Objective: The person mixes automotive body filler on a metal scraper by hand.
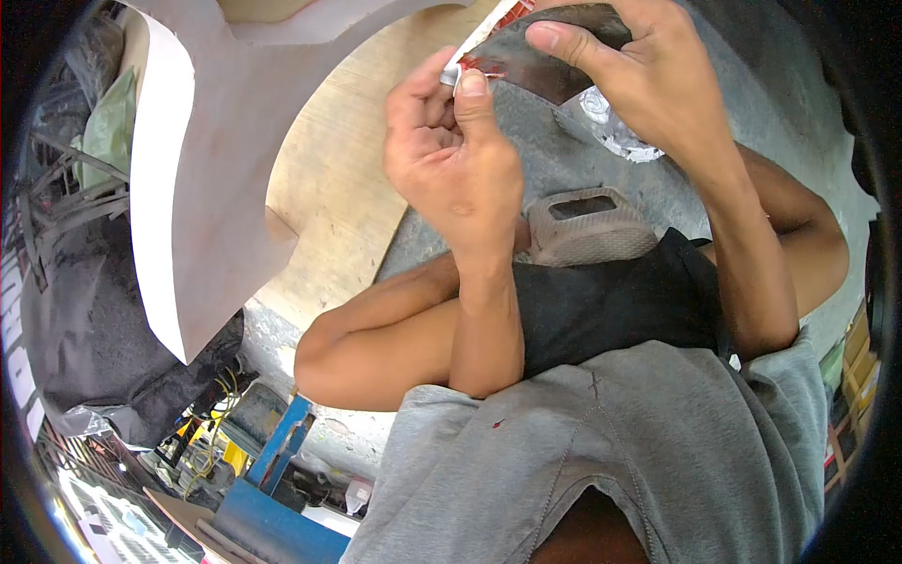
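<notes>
My left hand (456,169) is raised at the upper middle, thumb and fingers pinching the end of a small white tube (453,71) smeared with red. Close to its right, my right hand (648,70) grips a thin dark flat sheet (550,61), with the thumb lying on its face. Red paste (484,66) shows where the tube meets the sheet's left edge. The upper part of the tube runs up toward the frame's top edge. Fingers behind the sheet are partly hidden.
A large curved white and grey panel (240,141) stands at the left over a plywood board (338,179). Silvery crumpled material in a container (620,136) sits beyond the right wrist. A beige perforated object (592,226) lies by the legs. Blue metal (272,517) is at the lower left.
</notes>
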`<state>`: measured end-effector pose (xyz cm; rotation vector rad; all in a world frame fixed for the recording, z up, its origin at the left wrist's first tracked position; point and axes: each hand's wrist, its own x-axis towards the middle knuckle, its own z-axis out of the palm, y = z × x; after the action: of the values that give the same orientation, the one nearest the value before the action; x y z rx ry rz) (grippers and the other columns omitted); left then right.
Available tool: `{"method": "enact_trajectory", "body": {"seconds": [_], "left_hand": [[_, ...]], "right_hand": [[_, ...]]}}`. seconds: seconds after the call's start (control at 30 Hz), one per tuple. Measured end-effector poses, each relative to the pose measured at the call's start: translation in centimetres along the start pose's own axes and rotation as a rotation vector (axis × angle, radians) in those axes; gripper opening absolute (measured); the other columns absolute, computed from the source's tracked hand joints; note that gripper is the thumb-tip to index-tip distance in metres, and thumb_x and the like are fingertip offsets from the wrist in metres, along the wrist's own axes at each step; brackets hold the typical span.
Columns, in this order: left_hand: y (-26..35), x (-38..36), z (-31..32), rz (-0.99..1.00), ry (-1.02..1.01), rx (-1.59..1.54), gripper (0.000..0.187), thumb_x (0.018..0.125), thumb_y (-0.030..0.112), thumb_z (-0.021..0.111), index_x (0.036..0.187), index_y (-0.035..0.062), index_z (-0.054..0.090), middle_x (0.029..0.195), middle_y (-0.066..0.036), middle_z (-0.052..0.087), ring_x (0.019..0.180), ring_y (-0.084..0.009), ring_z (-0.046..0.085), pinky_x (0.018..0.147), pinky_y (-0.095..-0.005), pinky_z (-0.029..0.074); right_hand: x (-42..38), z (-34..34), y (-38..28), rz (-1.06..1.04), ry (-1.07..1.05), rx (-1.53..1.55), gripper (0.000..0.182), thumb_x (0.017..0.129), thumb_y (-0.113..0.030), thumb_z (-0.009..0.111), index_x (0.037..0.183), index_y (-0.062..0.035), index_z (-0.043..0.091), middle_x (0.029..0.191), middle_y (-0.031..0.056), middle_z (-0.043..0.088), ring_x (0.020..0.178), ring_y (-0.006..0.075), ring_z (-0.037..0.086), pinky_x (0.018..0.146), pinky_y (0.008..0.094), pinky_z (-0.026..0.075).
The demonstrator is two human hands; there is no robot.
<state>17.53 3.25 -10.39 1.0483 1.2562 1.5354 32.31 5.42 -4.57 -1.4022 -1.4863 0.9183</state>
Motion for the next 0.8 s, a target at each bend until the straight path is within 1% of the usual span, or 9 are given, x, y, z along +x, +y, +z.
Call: {"method": "enact_trajectory", "body": {"seconds": [0.07, 0.23, 0.3, 0.43, 0.5, 0.53, 0.6, 0.73, 0.8], "left_hand": [[0.3, 0.1, -0.2, 0.01, -0.009, 0.003, 0.023, 0.096, 0.0, 0.063, 0.117, -0.0073, 0.059, 0.096, -0.014, 0.071, 0.086, -0.0128, 0.066, 0.076, -0.0231, 0.052], [1.2, 1.1, -1.7, -0.124, -0.16, 0.063, 0.024, 0.093, 0.001, 0.068, 0.115, -0.0066, 0.062, 0.095, -0.015, 0.073, 0.083, -0.012, 0.068, 0.074, -0.0223, 0.053], [1.1, 1.1, -1.5, -0.126, -0.151, 0.042, 0.024, 0.092, 0.001, 0.069, 0.114, -0.0066, 0.063, 0.095, -0.015, 0.073, 0.083, -0.0121, 0.069, 0.073, -0.0223, 0.053], [0.8, 1.2, -1.4, -0.129, -0.16, 0.005, 0.025, 0.091, -0.001, 0.07, 0.115, -0.0068, 0.063, 0.095, -0.015, 0.073, 0.083, -0.012, 0.069, 0.073, -0.0225, 0.054], [0.7, 1.2, -1.6, -0.133, -0.173, 0.003, 0.025, 0.091, -0.001, 0.069, 0.115, -0.0071, 0.063, 0.095, -0.015, 0.073, 0.084, -0.0123, 0.069, 0.073, -0.0224, 0.055], [0.7, 1.3, -1.6, -0.136, -0.184, 0.001, 0.025, 0.091, -0.002, 0.069, 0.115, -0.0074, 0.062, 0.096, -0.016, 0.073, 0.084, -0.0127, 0.069, 0.074, -0.0223, 0.055], [0.6, 1.3, -1.7, -0.149, -0.183, -0.025, 0.025, 0.091, -0.003, 0.069, 0.115, -0.0076, 0.062, 0.096, -0.016, 0.073, 0.084, -0.0132, 0.069, 0.074, -0.0223, 0.055], [0.5, 1.2, -1.7, -0.158, -0.185, -0.031, 0.025, 0.091, -0.004, 0.069, 0.115, -0.0083, 0.062, 0.096, -0.017, 0.073, 0.085, -0.0143, 0.07, 0.074, -0.0223, 0.055], [0.7, 1.2, -1.5, -0.165, -0.183, -0.027, 0.025, 0.091, -0.004, 0.069, 0.115, -0.0084, 0.061, 0.096, -0.017, 0.073, 0.085, -0.0143, 0.07, 0.074, -0.0221, 0.055]], "right_hand": [[0.1, -0.2, 0.9, 0.027, -0.042, 0.014, 0.015, 0.087, -0.005, 0.073, 0.1, 0.003, 0.074, 0.087, 0.0118, 0.076, 0.075, 0.0128, 0.069, 0.067, 0.0278, 0.054], [0.4, -1.5, 1.7, 0.092, -0.199, 0.115, 0.019, 0.088, -0.006, 0.074, 0.106, 0.0021, 0.073, 0.093, 0.0102, 0.075, 0.079, 0.0124, 0.068, 0.069, 0.027, 0.055], [0.2, -1.8, 1.7, 0.209, -0.227, 0.288, 0.023, 0.089, -0.008, 0.075, 0.109, 0.0023, 0.072, 0.095, 0.0109, 0.075, 0.08, 0.0124, 0.068, 0.07, 0.0261, 0.055], [0.4, -1.7, 1.5, 0.306, -0.227, 0.271, 0.024, 0.089, -0.01, 0.075, 0.109, 0.003, 0.072, 0.094, 0.0104, 0.075, 0.08, 0.0127, 0.068, 0.071, 0.0256, 0.055], [0.3, -1.6, 1.4, 0.367, -0.183, 0.163, 0.025, 0.089, -0.01, 0.075, 0.11, 0.0025, 0.072, 0.094, 0.0101, 0.075, 0.08, 0.0127, 0.069, 0.072, 0.0256, 0.055], [0.2, -1.8, 1.5, 0.368, -0.182, 0.164, 0.025, 0.089, -0.01, 0.075, 0.11, 0.0025, 0.072, 0.094, 0.0101, 0.075, 0.08, 0.0127, 0.069, 0.072, 0.0256, 0.055], [-0.2, -2.0, 1.8, 0.146, -0.186, 0.033, 0.025, 0.089, -0.009, 0.075, 0.111, 0.0023, 0.072, 0.093, 0.0095, 0.075, 0.08, 0.0123, 0.068, 0.072, 0.0257, 0.055], [-0.5, -1.8, 2.2, 0.175, -0.164, 0.15, 0.024, 0.089, -0.008, 0.075, 0.11, 0.0022, 0.073, 0.092, 0.0095, 0.075, 0.08, 0.0121, 0.068, 0.072, 0.0258, 0.055], [-0.3, -1.8, 2.2, 0.3, -0.158, 0.253, 0.022, 0.089, -0.007, 0.075, 0.108, 0.0023, 0.073, 0.092, 0.0094, 0.075, 0.079, 0.0118, 0.068, 0.072, 0.0259, 0.055]]}}
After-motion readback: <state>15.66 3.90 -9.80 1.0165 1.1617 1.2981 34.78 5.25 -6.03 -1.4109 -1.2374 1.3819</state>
